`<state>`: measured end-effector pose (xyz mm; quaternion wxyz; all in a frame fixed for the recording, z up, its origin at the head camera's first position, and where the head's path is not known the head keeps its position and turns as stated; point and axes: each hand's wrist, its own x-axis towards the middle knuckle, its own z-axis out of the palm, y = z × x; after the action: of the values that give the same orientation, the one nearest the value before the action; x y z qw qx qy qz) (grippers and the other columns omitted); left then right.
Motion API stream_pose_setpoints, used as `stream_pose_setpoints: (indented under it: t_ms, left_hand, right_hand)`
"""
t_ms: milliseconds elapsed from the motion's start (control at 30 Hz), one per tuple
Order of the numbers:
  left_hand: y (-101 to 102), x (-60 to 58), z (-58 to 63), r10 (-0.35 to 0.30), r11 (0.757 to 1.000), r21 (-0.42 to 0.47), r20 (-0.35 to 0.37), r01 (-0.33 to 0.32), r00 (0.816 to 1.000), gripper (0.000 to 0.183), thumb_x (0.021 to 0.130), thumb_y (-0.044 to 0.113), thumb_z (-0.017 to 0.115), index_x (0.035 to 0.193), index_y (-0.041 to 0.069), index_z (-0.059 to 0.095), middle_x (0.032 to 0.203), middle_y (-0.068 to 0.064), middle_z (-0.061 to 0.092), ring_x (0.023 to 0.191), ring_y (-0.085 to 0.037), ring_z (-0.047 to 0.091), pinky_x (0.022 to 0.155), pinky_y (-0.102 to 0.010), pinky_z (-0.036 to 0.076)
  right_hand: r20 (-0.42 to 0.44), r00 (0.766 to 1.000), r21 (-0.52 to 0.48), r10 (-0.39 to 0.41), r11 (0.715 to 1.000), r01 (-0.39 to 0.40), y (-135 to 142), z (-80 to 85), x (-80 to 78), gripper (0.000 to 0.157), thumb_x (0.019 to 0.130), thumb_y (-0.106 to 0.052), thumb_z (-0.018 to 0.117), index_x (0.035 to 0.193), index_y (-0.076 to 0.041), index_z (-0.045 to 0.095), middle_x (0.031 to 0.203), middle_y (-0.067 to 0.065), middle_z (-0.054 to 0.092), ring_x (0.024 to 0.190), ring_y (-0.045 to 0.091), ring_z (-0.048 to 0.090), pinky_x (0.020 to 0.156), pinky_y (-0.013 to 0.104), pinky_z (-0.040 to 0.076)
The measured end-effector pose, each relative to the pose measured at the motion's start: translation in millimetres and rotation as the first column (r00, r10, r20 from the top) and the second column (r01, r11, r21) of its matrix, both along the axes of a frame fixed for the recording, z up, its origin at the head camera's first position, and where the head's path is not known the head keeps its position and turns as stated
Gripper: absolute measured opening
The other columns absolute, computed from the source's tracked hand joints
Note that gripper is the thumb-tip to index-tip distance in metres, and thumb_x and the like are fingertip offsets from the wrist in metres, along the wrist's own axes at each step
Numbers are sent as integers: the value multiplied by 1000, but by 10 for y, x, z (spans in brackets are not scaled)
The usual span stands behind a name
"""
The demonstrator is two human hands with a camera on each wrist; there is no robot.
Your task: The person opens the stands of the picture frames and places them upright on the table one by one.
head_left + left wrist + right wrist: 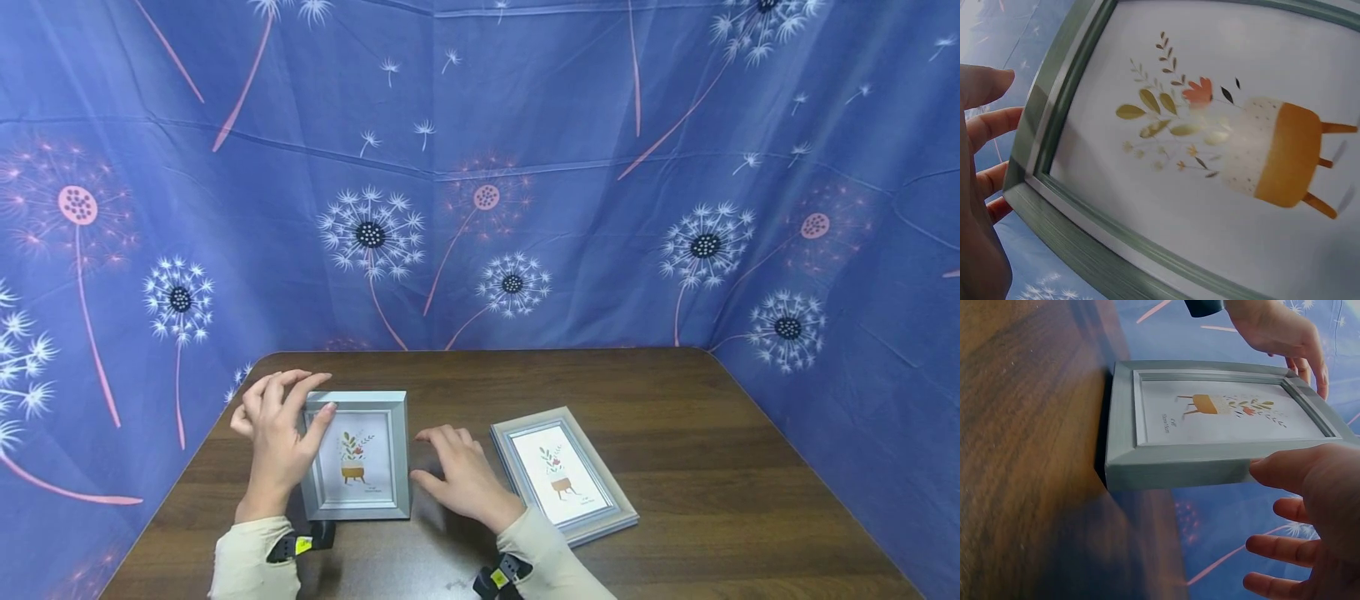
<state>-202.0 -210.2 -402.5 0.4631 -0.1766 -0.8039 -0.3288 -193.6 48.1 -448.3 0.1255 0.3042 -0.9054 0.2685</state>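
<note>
A grey-green picture frame stands upright on the table, its print of a flower pot facing me. At its upper left corner is my left hand, thumb in front and the other fingers spread above and behind. In the left wrist view the thumb is apart from the frame's border, while fingertips pass behind it. My right hand is beside the right edge, fingers loosely extended. Its thumb tip lies right at the frame's side in the right wrist view.
A second picture frame, beige with a blue-grey inner border and a similar print, lies face up to the right of my right hand. The brown wooden table backs onto a blue dandelion-patterned cloth, which also hangs along both sides.
</note>
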Motion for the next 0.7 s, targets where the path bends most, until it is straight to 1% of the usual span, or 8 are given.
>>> stream_pose_setpoints:
  t_ms: [67,167,300,433,600,700]
  left_hand:
    - [14,3,22,0,1000,-7,-4,-1,1000,36,84,30,66,115,12,70,119,-18,56,117,-48,33,91,-66,2]
    - [41,16,57,7,999,-31,-2,-7,1000,39,89,38,62,116,11,69,120,-19,55,118,-48,32,90,-67,2]
    - [102,35,96,6,998,-69,12,-5,1000,43,92,44,58,115,10,69,120,-19,54,122,-49,31,91,-70,2]
    - [172,37,119,2,996,-93,11,-1,1000,41,89,40,60,114,9,68,120,-19,54,122,-50,31,91,-71,2]
    - [243,34,151,-3,994,-106,-4,2,1000,43,84,38,61,116,9,68,119,-18,55,121,-50,33,91,-71,3]
    - [285,35,172,-13,993,-116,-6,13,1000,45,84,39,61,117,9,67,120,-18,55,121,-50,33,91,-71,4]
  right_hand:
    - [11,1000,4,1,1000,-1,27,23,0,45,91,-31,69,130,-12,55,122,3,60,110,25,54,89,40,43]
    - [27,1000,0,7,1000,-7,75,60,-1,45,92,-30,69,131,-12,54,124,5,59,112,25,53,91,41,42]
    - [11,1000,-6,10,1000,-10,142,97,-6,44,92,-27,69,130,-11,54,124,5,59,111,26,53,91,42,42]
    - [-25,1000,5,-1,1000,1,207,105,-21,44,90,-25,71,128,-11,55,122,6,60,109,28,54,90,46,43]
    - [-28,1000,8,-5,1000,6,298,111,-31,43,89,-24,71,128,-12,56,122,7,59,109,28,54,90,48,44]
    - [-36,999,6,-1,1000,1,354,120,-36,43,89,-23,72,127,-10,57,121,8,60,108,28,54,89,48,44]
